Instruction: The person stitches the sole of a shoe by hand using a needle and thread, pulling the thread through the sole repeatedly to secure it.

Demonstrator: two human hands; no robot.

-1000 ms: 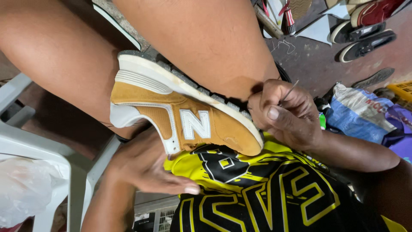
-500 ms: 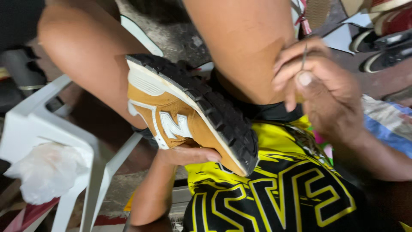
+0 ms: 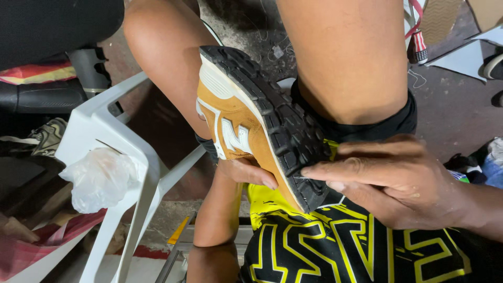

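Our left hand (image 3: 246,173) cups the tan suede sneaker with a white midsole and black lugged rubber outsole (image 3: 251,126) from below, fingers curled against the upper on the side facing away from the sole, so it is closed around the shoe. Our right hand (image 3: 398,181) lies over the toe end of the outsole with its fingers stretched out and pressed together, the tips touching the black tread; whether they pinch anything thin there we cannot tell.

The sneaker sits wedged between our bare knees, tipped on its side with the sole turned toward the right hand. Its long axis runs from the heel, up and away to the left, down to the toe, just beside our yellow-and-black printed shirt (image 3: 340,246). The right hand is the nearer one to the toe.

A white plastic chair (image 3: 105,126) stands to our left with a crumpled clear plastic bag (image 3: 99,175) on its seat. Beyond our knees lies a dark, gritty concrete floor (image 3: 450,110) with scattered shoes at the far right.
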